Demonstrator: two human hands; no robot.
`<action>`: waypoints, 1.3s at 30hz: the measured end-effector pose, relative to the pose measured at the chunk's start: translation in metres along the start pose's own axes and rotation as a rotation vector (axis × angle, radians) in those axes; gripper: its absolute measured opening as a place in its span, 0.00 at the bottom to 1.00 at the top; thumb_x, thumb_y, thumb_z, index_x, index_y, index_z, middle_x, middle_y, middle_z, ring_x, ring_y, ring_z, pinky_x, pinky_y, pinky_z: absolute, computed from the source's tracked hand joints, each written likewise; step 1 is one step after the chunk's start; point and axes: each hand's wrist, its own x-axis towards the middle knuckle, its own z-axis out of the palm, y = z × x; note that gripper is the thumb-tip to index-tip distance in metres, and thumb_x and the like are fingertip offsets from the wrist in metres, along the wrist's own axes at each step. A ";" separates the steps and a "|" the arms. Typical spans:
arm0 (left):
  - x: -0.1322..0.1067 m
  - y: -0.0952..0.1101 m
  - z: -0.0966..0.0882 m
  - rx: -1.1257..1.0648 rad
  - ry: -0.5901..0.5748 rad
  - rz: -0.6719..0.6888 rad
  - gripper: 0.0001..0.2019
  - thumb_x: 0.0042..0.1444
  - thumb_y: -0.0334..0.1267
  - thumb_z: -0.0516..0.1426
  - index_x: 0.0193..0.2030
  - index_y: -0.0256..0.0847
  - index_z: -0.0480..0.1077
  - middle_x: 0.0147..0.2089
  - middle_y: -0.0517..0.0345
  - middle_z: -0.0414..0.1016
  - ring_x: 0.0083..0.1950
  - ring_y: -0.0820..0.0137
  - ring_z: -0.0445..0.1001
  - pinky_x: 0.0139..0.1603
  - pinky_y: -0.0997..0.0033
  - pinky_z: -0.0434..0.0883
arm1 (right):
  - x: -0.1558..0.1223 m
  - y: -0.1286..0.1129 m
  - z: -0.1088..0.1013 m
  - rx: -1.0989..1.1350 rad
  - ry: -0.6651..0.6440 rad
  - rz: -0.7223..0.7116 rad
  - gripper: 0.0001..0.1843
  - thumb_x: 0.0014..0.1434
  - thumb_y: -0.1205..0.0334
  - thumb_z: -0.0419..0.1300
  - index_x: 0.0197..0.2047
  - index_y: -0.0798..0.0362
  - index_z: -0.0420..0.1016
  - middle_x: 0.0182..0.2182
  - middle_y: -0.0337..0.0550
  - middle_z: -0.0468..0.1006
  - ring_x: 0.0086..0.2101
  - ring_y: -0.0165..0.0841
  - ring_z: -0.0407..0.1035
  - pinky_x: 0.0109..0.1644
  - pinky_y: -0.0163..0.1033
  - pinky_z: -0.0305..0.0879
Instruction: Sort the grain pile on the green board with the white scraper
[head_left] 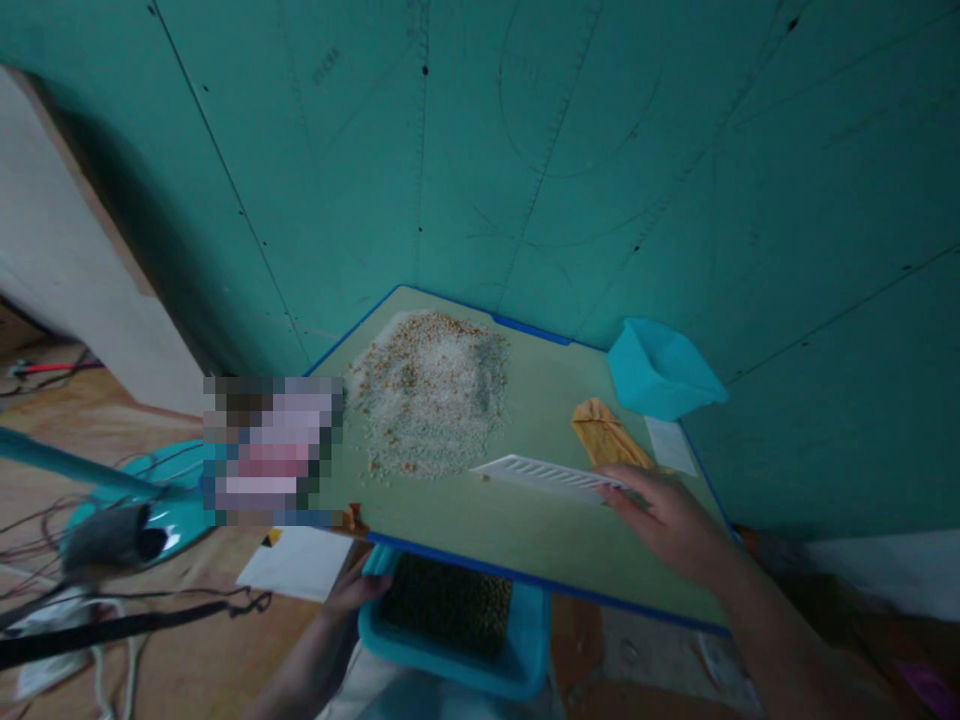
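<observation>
A green board with a blue rim [465,550] lies in front of me, and a heap of white grains mixed with brown bits [427,395] sits on its far left part. My right hand [671,520] is closed on a flat white slotted scraper [547,475] that rests on the board just right of the heap. Below the board's near edge, my left hand [352,590] grips the rim of a blue tray [457,640] filled with dark grains. A yellow wrapper [604,435] lies beside the scraper.
A small turquoise tub [660,370] stands at the board's far right corner, with a white slip [671,445] next to it. A teal wall rises close behind. A teal fan base [142,510], cables and a white paper [296,565] lie on the floor at left.
</observation>
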 end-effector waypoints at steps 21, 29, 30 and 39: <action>-0.022 0.005 0.016 -0.073 -0.113 0.016 0.21 0.42 0.36 0.59 0.47 0.45 0.74 0.47 0.60 0.80 0.58 0.49 0.64 0.48 0.56 0.70 | -0.037 -0.045 0.012 0.041 -0.157 -0.194 0.09 0.61 0.67 0.48 0.42 0.50 0.67 0.33 0.40 0.73 0.36 0.30 0.67 0.41 0.35 0.61; -0.021 0.002 0.011 -0.072 -0.108 0.003 0.14 0.41 0.37 0.60 0.38 0.46 0.78 0.37 0.60 0.83 0.54 0.48 0.69 0.45 0.57 0.71 | -0.033 -0.052 0.018 0.077 -0.135 -0.217 0.08 0.61 0.69 0.49 0.42 0.51 0.65 0.33 0.41 0.73 0.36 0.30 0.67 0.41 0.35 0.62; -0.022 0.003 0.011 -0.077 -0.119 0.015 0.15 0.42 0.36 0.59 0.39 0.46 0.78 0.37 0.60 0.83 0.53 0.49 0.69 0.44 0.58 0.72 | -0.033 -0.051 0.020 0.073 -0.122 -0.229 0.08 0.61 0.69 0.49 0.42 0.51 0.65 0.34 0.40 0.73 0.36 0.30 0.67 0.41 0.35 0.63; -0.018 0.003 0.004 -0.025 -0.118 0.041 0.17 0.49 0.33 0.54 0.46 0.38 0.73 0.37 0.56 0.83 0.43 0.54 0.76 0.42 0.59 0.70 | -0.038 -0.050 0.034 -0.042 -0.002 -0.362 0.12 0.60 0.69 0.50 0.47 0.49 0.62 0.36 0.41 0.75 0.38 0.31 0.70 0.43 0.36 0.64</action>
